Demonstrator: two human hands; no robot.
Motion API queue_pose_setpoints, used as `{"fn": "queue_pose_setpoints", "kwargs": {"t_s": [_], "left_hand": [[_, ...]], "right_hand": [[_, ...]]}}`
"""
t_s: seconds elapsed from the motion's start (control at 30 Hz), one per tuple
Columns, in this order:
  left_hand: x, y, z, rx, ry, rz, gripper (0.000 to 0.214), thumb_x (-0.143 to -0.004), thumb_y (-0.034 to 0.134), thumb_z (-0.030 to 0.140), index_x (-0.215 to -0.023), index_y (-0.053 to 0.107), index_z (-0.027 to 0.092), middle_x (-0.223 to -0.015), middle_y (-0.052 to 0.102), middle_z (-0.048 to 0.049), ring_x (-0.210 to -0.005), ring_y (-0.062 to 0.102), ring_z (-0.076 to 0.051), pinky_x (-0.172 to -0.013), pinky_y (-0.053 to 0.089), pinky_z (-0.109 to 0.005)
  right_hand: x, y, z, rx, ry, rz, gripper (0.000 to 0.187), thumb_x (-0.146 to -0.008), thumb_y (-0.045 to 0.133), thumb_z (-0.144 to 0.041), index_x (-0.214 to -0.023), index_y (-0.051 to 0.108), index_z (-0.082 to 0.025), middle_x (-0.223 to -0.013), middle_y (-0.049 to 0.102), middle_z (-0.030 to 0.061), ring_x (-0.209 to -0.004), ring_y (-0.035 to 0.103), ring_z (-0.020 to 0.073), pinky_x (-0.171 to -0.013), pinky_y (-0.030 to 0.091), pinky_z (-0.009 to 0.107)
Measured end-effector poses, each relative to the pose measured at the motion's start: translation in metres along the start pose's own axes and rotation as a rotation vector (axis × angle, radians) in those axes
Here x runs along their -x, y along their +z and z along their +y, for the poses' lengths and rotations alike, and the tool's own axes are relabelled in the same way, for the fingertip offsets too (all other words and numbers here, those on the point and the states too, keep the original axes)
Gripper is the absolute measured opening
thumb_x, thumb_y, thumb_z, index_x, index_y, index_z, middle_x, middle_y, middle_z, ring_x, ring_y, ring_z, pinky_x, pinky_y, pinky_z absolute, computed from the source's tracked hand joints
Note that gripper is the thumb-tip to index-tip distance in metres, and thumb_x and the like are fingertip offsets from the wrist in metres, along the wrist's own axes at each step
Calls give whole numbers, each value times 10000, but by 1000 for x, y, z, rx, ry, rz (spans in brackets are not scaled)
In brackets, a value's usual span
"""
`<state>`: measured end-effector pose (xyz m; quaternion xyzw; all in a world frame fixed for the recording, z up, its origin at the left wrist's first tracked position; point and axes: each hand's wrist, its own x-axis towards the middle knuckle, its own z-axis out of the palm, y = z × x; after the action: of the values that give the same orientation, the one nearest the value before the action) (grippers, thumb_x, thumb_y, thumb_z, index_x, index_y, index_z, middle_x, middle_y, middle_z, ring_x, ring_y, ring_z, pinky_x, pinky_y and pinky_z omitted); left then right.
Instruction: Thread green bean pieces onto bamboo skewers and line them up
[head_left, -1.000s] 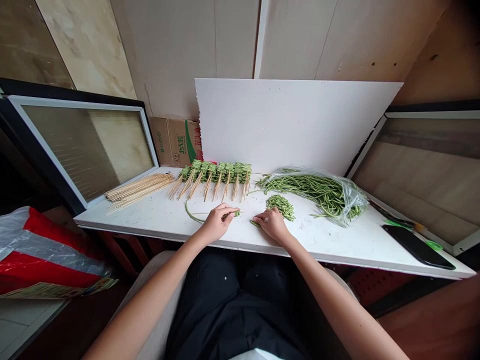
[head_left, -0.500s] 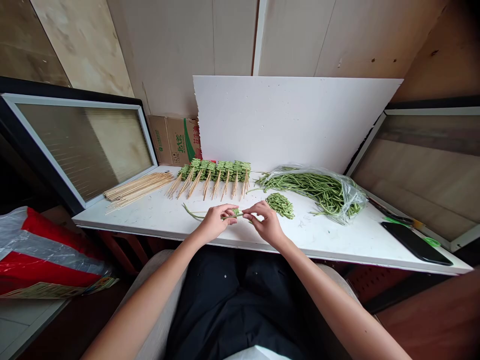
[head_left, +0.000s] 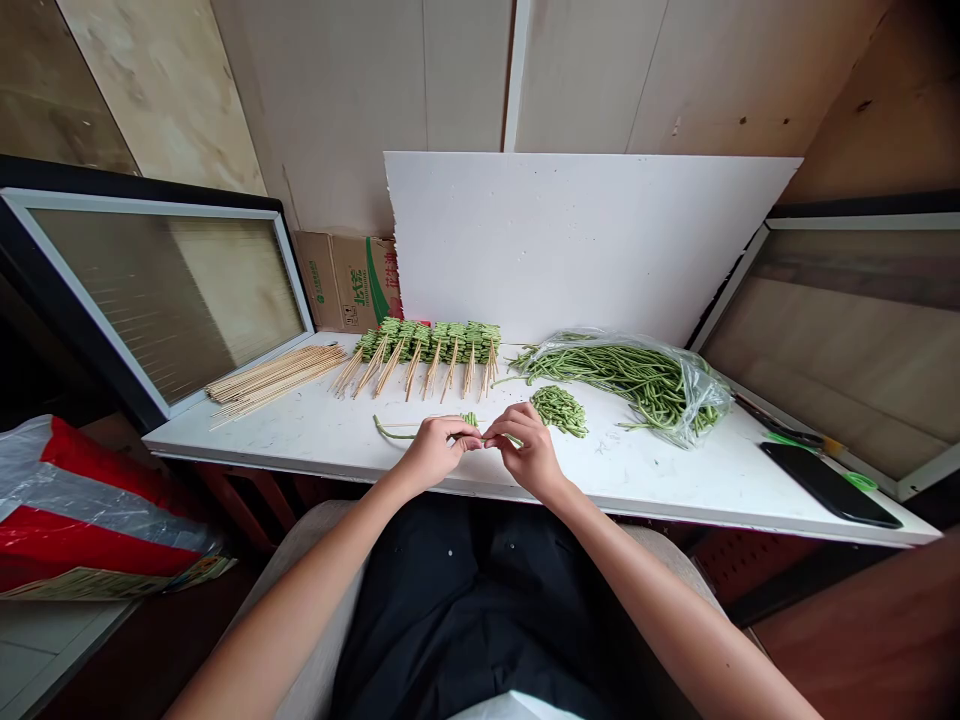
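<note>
My left hand [head_left: 441,449] is closed around a long green bean [head_left: 390,432], whose free end sticks out to the left over the table. My right hand [head_left: 527,447] pinches at the bean's other end, its fingertips meeting those of the left. Just behind the hands lies a bamboo skewer [head_left: 405,424] with bean pieces [head_left: 469,419] on it, partly hidden by my left hand. To the right of my right hand is a small heap of cut bean pieces [head_left: 559,411]. The bean's section between the fingertips is mostly covered.
Finished bean skewers [head_left: 427,340] lie in a row at the back of the white table [head_left: 330,440]. Bare skewers [head_left: 274,378] are piled at left. A plastic bag of long beans [head_left: 637,375] sits at back right, with a black phone [head_left: 829,484] near the right edge.
My hands have come closer together, fingertips now touching. The bean's free end has shifted slightly right and down with the left hand.
</note>
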<state>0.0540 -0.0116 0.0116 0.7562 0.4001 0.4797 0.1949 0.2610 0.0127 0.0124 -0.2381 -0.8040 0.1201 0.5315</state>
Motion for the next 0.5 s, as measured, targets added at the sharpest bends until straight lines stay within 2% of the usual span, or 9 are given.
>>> {"fn": "queue_pose_setpoints", "kwargs": {"t_s": [0.17,0.3,0.4,0.5], "left_hand": [[1,1,1,143,-13,20,164,-918,754,282,-808,832,188,-763,774,-66,-643,659,-166,-630,519,-294],[1,2,0,190,-5,18,172,-919,741,289,-815,832,187,-757,769,-63,-591,641,-152,-602,534,-292],[2,5,3,177,21,30,185,-931,721,280,-810,827,189,-748,764,-61,-594,645,-158,-606,543,-297],[2,7,7,121,42,83,227,-965,689,296,-808,814,190,-749,763,-63,-629,669,-170,-635,550,-305]], "right_hand": [[4,8,3,-276,196,31,254,-918,799,-498,-790,809,-279,-797,753,74,-945,655,290,-921,553,489],[7,13,15,-408,291,13,323,-848,838,-583,-772,811,-271,-851,757,82,-991,695,291,-946,573,478],[8,13,19,-425,315,-9,299,-862,832,-557,-789,816,-267,-934,773,95,-1056,711,295,-961,579,469],[6,9,14,-328,244,29,248,-909,803,-499,-812,822,-271,-928,783,94,-1047,703,293,-949,579,470]]}}
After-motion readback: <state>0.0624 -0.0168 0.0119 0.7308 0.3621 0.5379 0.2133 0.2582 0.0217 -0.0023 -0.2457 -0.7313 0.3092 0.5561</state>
